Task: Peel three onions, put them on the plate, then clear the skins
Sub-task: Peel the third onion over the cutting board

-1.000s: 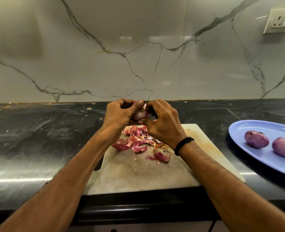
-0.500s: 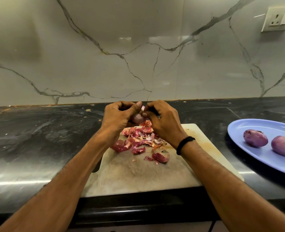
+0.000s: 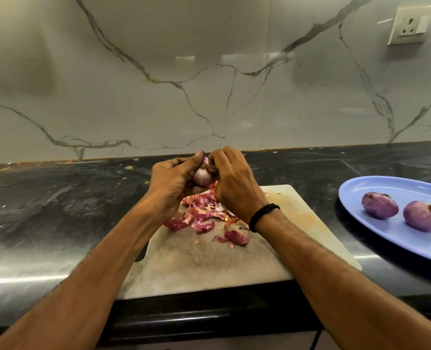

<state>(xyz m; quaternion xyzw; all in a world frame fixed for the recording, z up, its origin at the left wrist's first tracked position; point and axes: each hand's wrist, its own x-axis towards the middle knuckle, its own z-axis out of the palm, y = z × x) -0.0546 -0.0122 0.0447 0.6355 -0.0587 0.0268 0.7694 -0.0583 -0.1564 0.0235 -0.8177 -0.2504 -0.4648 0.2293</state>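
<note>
The left hand (image 3: 170, 184) is wrapped around the onion (image 3: 202, 176), holding it above the far end of the cutting board (image 3: 209, 269). The right hand (image 3: 234, 183) is clamped on the same onion, its fingertips pinching the brown tuft at the top.

The onion already looks pale and smooth, so this step seems close to done. To finish it well, the left hand should keep a firm grip and turn the onion slowly. The right hand should then pull the last dry bits down and away, so that they fall on the heap and not on the table (image 3: 57, 198). A hard tug could tear into the good flesh.

There are three onions in all. One is in the hands, and two peeled onions (image 3: 380, 205) lie side by side, apart, on the one blue plate (image 3: 386, 184) at the right. There is one board, carrying one loose heap of many skins (image 3: 204, 214) just below the hands. The right wrist wears one black band (image 3: 263, 215).
</note>
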